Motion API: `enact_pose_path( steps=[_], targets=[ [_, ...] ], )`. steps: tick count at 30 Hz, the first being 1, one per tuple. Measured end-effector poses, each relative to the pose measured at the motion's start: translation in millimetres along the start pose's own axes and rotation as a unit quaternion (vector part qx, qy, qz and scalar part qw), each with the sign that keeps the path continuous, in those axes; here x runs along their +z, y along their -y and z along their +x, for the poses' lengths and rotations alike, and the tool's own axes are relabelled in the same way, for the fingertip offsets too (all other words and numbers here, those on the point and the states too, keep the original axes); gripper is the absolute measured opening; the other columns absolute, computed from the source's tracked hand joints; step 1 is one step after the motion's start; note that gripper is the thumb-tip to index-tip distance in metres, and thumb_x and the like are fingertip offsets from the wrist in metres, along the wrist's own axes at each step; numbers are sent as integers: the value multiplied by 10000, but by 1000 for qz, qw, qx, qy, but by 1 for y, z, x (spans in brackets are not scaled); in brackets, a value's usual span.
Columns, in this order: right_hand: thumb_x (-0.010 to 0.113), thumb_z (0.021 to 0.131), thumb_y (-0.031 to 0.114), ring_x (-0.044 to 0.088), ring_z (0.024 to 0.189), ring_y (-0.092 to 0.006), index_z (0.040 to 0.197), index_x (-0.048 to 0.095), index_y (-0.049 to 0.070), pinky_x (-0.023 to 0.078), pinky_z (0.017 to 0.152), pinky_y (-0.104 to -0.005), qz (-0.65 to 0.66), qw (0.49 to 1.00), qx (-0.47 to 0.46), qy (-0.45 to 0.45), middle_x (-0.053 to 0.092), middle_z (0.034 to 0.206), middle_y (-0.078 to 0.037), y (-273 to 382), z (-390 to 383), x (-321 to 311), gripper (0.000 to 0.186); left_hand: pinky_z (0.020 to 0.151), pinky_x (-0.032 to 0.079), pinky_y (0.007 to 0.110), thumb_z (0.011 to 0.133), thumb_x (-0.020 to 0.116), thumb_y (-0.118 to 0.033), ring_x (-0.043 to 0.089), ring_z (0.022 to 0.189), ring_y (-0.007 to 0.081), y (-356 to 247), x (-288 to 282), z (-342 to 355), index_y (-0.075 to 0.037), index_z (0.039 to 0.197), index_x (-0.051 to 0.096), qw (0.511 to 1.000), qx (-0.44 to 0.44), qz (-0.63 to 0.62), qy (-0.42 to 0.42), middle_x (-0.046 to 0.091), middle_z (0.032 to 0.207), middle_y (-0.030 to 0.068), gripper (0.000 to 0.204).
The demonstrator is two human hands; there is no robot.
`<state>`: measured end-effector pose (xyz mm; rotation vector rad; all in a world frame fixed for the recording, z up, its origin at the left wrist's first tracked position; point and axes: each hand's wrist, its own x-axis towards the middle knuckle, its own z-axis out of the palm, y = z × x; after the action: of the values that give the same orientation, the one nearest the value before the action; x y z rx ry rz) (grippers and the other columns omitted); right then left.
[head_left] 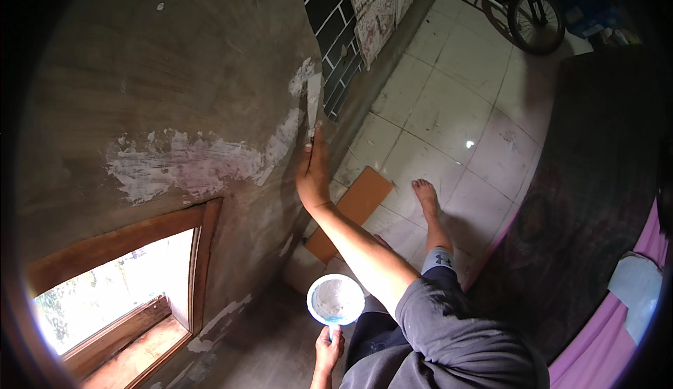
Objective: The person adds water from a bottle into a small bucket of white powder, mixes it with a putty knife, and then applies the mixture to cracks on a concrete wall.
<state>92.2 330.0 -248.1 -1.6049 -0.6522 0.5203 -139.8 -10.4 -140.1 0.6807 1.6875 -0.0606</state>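
My left hand (328, 350) grips the handle of a round white dipper (313, 319) with a blue-tinted rim. Inside it lies a whitish paste (336, 298). My right hand (313, 178), arm stretched forward, is closed on a putty knife (314, 101). The knife's pale blade points away from me and lies at the wall's far right edge, by a white smear (301, 79). Whether the blade touches the wall is hard to tell. A wide patch of white paste (189, 164) is spread over the grey-brown wall (175, 73) to the left.
A wood-framed window (209, 249) opens in the wall at lower left. An orange-brown board (364, 196) lies on the tiled floor (449, 108) near my bare foot (425, 196). A dark wooden panel (561, 199) and pink cloth (596, 347) are at right. A bicycle wheel (536, 21) stands far off.
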Motion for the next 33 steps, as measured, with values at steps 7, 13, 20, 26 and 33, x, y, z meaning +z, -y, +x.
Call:
enact_pose_path(
  steps=[7,13,20,26,33],
  targets=[
    [435,1088,104,579,1047,-354,1617,264,68,475,930,-415,5,1000,-1,8,522,1180,-226,18,11,7,557,410,347,251,1076,552,-361,434,446,75,-3,5,0,-100,907,536,999,-1,-32,-7,488,608,-29,312],
    [459,1080,105,594,1005,-359,1601,313,73,491,903,-428,-37,999,-36,-14,566,1147,-212,-18,-28,-6,542,404,325,252,1078,548,-368,415,440,73,0,7,0,-97,909,546,1000,3,-17,9,468,593,-36,319],
    [474,1075,123,601,1077,-368,1588,347,89,502,898,-433,-78,996,-26,-16,570,1191,-220,-35,15,3,529,412,353,251,1074,568,-298,441,446,71,-12,4,10,-79,927,561,1000,8,-26,1,500,595,-32,263],
    [479,1067,83,576,1217,-396,1577,351,69,496,986,-423,1,998,-44,34,535,1370,-250,6,-36,-38,526,415,358,246,1071,574,-302,445,451,71,-1,8,2,-79,940,569,999,-3,-39,0,505,603,-29,258],
    [490,1066,87,611,1014,-352,1557,392,54,500,884,-430,-47,998,-37,12,571,1148,-218,19,14,-36,501,415,358,245,1069,577,-324,446,451,67,-1,7,6,-80,926,569,999,14,-42,-4,504,596,-31,283]
  ],
)
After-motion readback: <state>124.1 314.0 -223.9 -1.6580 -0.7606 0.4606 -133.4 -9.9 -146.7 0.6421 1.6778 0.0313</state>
